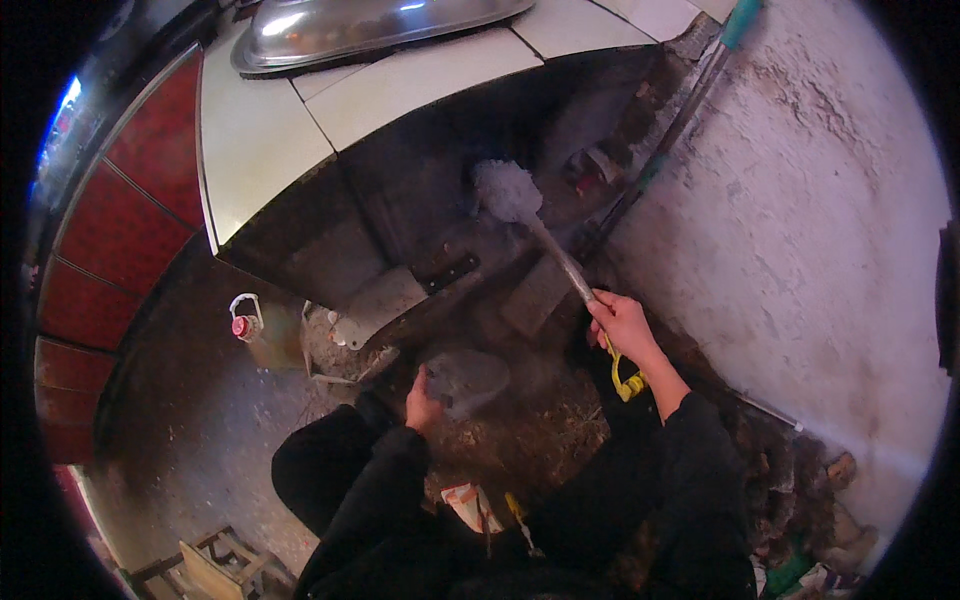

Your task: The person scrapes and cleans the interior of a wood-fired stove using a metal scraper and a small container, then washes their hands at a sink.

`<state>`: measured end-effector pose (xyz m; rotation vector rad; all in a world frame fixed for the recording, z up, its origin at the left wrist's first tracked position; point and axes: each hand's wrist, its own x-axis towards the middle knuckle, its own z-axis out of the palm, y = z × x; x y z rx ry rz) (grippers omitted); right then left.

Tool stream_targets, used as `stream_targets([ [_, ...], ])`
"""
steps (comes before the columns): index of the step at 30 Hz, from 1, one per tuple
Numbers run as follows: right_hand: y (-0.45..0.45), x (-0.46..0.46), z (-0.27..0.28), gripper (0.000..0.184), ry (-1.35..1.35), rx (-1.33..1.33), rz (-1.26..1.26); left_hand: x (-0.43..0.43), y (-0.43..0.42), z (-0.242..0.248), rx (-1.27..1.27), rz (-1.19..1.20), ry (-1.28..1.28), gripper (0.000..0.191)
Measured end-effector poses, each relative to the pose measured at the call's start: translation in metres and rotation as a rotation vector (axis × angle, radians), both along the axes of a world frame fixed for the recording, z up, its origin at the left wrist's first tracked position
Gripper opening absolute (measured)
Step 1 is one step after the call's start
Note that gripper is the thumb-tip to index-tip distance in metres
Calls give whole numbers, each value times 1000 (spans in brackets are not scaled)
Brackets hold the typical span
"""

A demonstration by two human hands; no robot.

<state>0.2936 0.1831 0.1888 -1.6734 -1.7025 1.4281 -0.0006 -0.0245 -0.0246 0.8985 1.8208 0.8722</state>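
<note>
My right hand [624, 326] is closed around the handle of a long-handled scoop [562, 259], and grey ash [508, 191] is heaped at its far end, in the dark space under the tiled counter. A yellow looped cord or handle [626, 375] hangs just below that hand. Lower and to the left, my left hand [424, 401] grips the near left edge of a round greyish lid or pan [469, 379]; haze blurs it. A cleaver [397, 296] with a dark handle lies on the ledge, beyond my left hand.
A plastic oil jug [276, 337] and an ash-filled container [337, 352] stand left. White tiles [420, 82] edge the counter, which holds a metal lid [382, 26]. A green-and-metal pole [682, 112] leans by the rough wall [810, 225]. A wooden stool [217, 566] stands lower left.
</note>
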Motion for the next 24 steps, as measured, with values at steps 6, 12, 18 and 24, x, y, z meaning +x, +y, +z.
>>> stream_targets([
  [6,-48,23,11,38,-26,-74,-36,-4,-5,-19,-35,-21,57,90],
  [12,-113,42,19,38,-54,-153,-44,-5,-13,-44,76,-2,91,89],
  [18,-173,65,22,40,-192,-239,1,0,-10,-28,20,-21,99,88],
  [24,-211,80,0,42,-221,-379,67,-4,-9,-35,24,-21,93,87],
])
